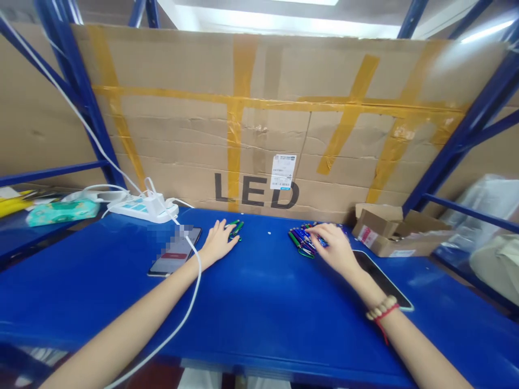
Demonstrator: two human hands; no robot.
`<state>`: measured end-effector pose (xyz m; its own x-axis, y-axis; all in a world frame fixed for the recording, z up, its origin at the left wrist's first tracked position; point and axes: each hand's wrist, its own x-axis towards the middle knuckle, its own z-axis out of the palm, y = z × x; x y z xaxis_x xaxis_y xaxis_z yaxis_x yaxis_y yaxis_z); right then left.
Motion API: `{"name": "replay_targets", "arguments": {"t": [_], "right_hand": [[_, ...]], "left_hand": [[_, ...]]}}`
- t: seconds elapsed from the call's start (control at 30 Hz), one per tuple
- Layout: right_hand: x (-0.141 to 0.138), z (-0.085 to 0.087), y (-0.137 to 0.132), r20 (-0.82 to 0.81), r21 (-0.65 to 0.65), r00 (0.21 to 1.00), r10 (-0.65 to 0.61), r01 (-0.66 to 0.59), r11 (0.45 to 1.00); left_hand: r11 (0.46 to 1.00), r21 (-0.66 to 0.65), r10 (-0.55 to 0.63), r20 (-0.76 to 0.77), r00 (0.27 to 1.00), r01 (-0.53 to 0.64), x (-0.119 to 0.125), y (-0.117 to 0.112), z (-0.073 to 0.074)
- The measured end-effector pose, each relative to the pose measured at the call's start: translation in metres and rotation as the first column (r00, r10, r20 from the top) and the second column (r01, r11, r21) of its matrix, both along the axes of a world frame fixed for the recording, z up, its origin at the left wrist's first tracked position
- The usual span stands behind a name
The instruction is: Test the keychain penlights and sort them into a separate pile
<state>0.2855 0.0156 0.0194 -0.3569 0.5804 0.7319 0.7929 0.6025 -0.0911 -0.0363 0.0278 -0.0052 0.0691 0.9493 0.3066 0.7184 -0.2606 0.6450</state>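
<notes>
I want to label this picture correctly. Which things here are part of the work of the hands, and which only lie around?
In the work:
- left hand on the green pens
- right hand on the pile of pens

Lying around:
- phone on its white cable
- power strip
- small cardboard box
- dark tablet
- tissue pack

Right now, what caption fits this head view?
Left hand on green pens, right hand on blue pens.
</notes>
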Motion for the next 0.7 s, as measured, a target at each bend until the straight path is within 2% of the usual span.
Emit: {"name": "replay_targets", "arguments": {"t": [0.1,0.23,0.37,0.43,0.57,0.7], "right_hand": [[-0.019,-0.008,-0.006,0.083,-0.079,0.99,0.113,-0.107,0.991],[-0.042,-0.013,-0.01,0.144,-0.168,0.978,0.148,-0.123,0.978],[-0.079,-0.012,-0.013,0.136,-0.24,0.988,0.068,-0.034,0.97],[-0.105,-0.01,-0.012,0.098,-0.279,0.995,-0.013,0.04,0.959],[-0.151,-0.008,-0.004,0.059,-0.398,0.991,-0.121,0.135,0.907],[-0.165,-0.01,-0.001,0.08,-0.483,0.986,-0.144,0.165,0.86]], "left_hand": [[1.0,0.012,-0.015,-0.08,0.997,0.016,0.003,0.0,-0.009],[0.995,0.068,-0.057,-0.155,0.986,0.069,0.011,-0.005,-0.011],[0.988,0.113,-0.082,-0.204,0.976,0.107,0.013,-0.008,-0.007],[0.986,0.122,-0.087,-0.222,0.971,0.117,0.013,-0.009,-0.005],[0.983,0.123,-0.099,-0.248,0.964,0.133,0.018,-0.013,0.0],[0.98,0.132,-0.113,-0.261,0.959,0.151,0.02,-0.019,0.004]]}}
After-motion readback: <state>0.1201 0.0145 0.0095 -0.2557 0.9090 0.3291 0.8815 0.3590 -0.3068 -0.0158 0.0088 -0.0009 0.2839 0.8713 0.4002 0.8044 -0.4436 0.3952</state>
